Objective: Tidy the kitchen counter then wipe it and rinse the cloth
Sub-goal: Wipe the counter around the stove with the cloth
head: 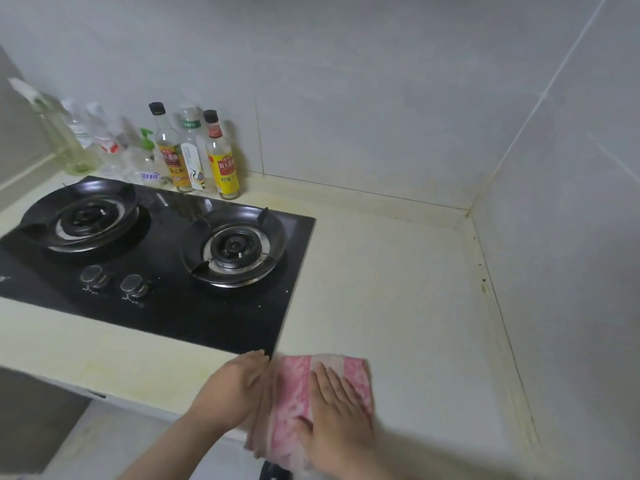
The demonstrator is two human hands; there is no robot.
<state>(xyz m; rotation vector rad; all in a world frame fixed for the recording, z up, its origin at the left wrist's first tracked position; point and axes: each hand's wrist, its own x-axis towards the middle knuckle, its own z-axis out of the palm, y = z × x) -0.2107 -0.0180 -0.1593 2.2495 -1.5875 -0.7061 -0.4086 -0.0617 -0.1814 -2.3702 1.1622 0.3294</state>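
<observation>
A pink and white patterned cloth lies flat on the cream counter at its front edge, just right of the stove's near right corner. My right hand presses flat on the cloth with straight fingers. My left hand rests against the cloth's left edge, fingers straight along it. The cloth's near end hangs over the counter edge.
A black glass two-burner gas stove with two knobs fills the left of the counter. Several bottles of sauce and oil stand in a row along the back wall. Grey tiled walls close the back and right.
</observation>
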